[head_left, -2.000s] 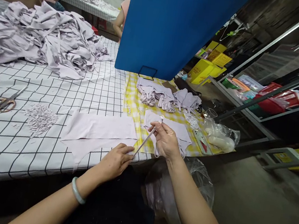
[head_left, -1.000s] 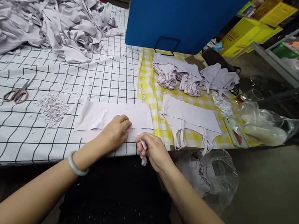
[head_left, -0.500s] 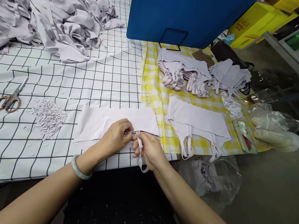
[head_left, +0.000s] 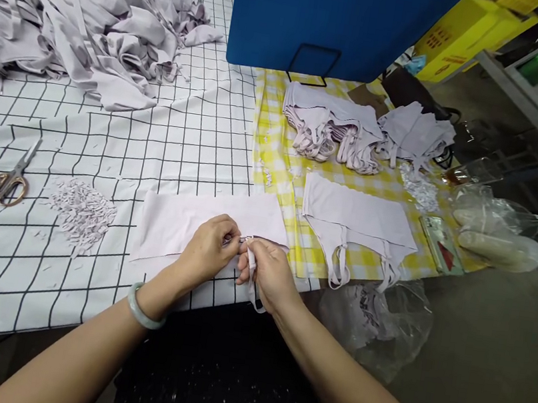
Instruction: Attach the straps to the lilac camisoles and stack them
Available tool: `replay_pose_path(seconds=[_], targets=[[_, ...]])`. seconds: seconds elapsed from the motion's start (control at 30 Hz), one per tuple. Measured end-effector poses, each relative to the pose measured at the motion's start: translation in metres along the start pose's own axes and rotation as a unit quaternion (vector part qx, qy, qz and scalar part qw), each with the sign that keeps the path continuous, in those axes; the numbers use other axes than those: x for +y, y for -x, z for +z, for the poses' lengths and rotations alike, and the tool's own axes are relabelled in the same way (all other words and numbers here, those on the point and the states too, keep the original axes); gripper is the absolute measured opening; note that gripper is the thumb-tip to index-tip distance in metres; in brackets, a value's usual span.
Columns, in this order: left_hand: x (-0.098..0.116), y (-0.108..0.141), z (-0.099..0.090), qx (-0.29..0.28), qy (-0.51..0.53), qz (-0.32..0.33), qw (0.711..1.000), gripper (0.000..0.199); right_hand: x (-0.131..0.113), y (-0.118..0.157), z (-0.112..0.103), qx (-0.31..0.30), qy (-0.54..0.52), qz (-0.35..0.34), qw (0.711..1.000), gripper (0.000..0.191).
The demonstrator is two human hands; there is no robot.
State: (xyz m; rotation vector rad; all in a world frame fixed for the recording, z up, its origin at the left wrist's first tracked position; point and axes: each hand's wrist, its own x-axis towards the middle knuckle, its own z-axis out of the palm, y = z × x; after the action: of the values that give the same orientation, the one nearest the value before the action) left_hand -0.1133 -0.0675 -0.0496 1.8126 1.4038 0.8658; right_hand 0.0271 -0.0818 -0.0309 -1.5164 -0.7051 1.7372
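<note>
A pale lilac strapped top (head_left: 179,222) lies flat on the checked cloth at the table's front edge. Pinched over its lower edge, my left hand (head_left: 209,246) and my right hand (head_left: 268,272) meet fingertip to fingertip. Between them is the top's shoulder strap (head_left: 252,273), with a small light piece at the fingertips that is too small to make out. The strap's loop hangs down from my right fingers past the table edge. My left fingers partly hide what they grip. Beside my right hand a similar top (head_left: 358,211) lies folded, its straps toward me.
Scissors (head_left: 5,182) and a heap of small pale snippets (head_left: 82,217) lie left. A large garment pile (head_left: 99,14) fills the back left. Behind stand a blue board (head_left: 326,21) and stacked tops (head_left: 333,127). A phone (head_left: 441,246) and plastic bag (head_left: 501,236) lie right.
My hands stay pinched together on the strap with hardly any movement. The view has shifted slightly, so the scissors and snippets appear a little farther left.
</note>
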Motion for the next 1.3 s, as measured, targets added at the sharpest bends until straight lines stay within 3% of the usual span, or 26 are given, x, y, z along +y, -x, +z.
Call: replay_pose_path(seconds=[0.33,0.43,0.53,0.63,0.77,0.83,0.93,1.0,1.07,1.13,1.17,1.23,1.3], targets=[[0.004,-0.001,-0.004,-0.021,-0.005,-0.031,0.999,0.017,0.001,-0.002,0.001,-0.044,0.012,0.054,0.998,0.020],[0.004,-0.003,-0.013,-0.075,-0.009,0.010,0.997,0.018,-0.008,0.000,-0.008,-0.086,0.031,0.105,0.990,0.020],[0.003,-0.008,-0.022,-0.119,-0.035,0.088,0.988,0.029,-0.016,0.016,-0.021,-0.104,0.077,0.105,0.986,0.033],[-0.002,-0.013,-0.020,-0.146,-0.140,0.139,0.969,0.040,-0.011,0.048,-0.036,-0.086,0.137,0.040,0.986,0.043],[-0.011,-0.013,-0.004,-0.181,-0.274,0.143,0.934,0.055,0.027,0.092,-0.059,0.000,0.225,-0.106,0.969,0.048],[-0.014,-0.013,0.004,-0.179,-0.296,0.143,0.927,0.057,0.053,0.100,-0.068,0.035,0.246,-0.148,0.957,0.041],[-0.014,-0.016,0.009,-0.183,-0.304,0.134,0.925,0.059,0.084,0.093,-0.079,0.036,0.215,-0.161,0.963,0.034],[-0.012,-0.020,0.004,-0.204,-0.289,0.124,0.927,0.059,0.093,0.088,-0.085,0.054,0.183,-0.179,0.965,0.033],[-0.011,-0.021,-0.011,-0.215,-0.244,0.124,0.937,0.057,0.095,0.090,-0.090,0.131,0.187,-0.235,0.945,0.034],[-0.011,-0.011,-0.035,-0.155,-0.183,0.129,0.962,0.046,0.092,0.096,-0.093,0.176,0.233,-0.297,0.909,0.030],[-0.011,-0.001,-0.049,-0.096,-0.156,0.131,0.974,0.039,0.091,0.098,-0.092,0.141,0.263,-0.303,0.905,0.026],[-0.011,0.030,-0.072,0.024,-0.112,0.130,0.985,0.026,0.091,0.095,-0.079,-0.039,0.298,-0.245,0.922,0.023],[-0.011,0.068,-0.086,0.069,-0.073,0.124,0.987,0.020,0.095,0.081,-0.050,-0.224,0.273,-0.137,0.925,0.027]])
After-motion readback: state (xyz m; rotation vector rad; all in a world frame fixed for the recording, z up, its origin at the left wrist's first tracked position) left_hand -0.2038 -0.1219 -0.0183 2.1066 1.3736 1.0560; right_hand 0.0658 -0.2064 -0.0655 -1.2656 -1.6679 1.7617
